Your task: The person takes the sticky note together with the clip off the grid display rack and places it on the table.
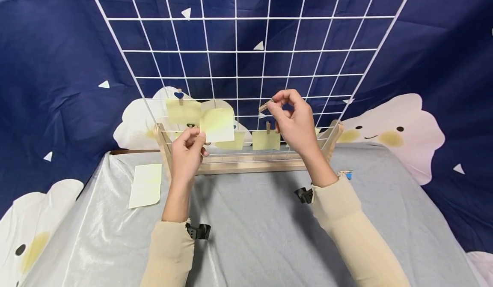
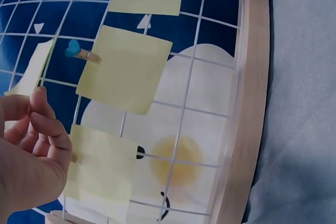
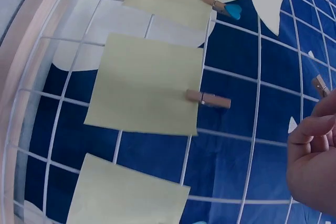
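Note:
My left hand point(image 1: 187, 153) pinches a pale yellow sticky note point(image 1: 218, 125) by its lower left corner, in front of a white wire grid point(image 1: 236, 18). To the right, my right hand point(image 1: 295, 120) holds a small wooden clothespin point(image 1: 264, 106) between thumb and fingertips, apart from the note. Several yellow notes hang on the lower grid, one point(image 1: 184, 112) at the left under a dark heart clothespin point(image 1: 179, 95). Another note point(image 3: 144, 85) is held by a plain clothespin point(image 3: 208, 99). In the left wrist view, a light blue heart clothespin point(image 2: 79, 51) grips a note point(image 2: 125, 70).
The grid stands in a wooden base point(image 1: 246, 166) on a table with grey cloth point(image 1: 250, 231). Loose yellow notes point(image 1: 145, 186) lie at the left. Clothespins, one with a blue heart point(image 1: 348, 175), lie beyond my right wrist. A dark blue curtain point(image 1: 57, 64) hangs behind.

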`<control>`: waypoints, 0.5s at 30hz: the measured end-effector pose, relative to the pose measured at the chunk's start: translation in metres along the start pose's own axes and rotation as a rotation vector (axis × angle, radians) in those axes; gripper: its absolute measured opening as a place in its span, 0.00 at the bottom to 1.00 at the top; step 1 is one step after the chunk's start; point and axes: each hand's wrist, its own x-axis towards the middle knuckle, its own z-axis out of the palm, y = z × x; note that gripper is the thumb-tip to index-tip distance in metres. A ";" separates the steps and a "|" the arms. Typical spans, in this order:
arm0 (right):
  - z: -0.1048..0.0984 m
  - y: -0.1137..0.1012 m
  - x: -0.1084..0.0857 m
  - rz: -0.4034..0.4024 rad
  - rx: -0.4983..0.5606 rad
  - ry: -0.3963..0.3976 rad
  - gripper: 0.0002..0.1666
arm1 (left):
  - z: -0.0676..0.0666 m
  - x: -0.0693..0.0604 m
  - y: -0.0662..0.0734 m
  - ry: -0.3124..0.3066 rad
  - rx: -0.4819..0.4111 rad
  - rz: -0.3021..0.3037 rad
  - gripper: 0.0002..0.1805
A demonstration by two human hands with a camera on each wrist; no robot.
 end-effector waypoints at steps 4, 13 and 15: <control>-0.008 0.004 -0.005 0.013 0.005 0.017 0.11 | -0.005 -0.002 -0.001 0.014 0.016 -0.009 0.10; -0.021 0.011 -0.014 0.045 -0.009 0.058 0.12 | -0.011 -0.004 -0.007 0.027 0.021 -0.026 0.11; -0.023 0.012 -0.015 0.045 -0.006 0.063 0.12 | -0.012 -0.004 -0.008 0.036 0.016 -0.028 0.10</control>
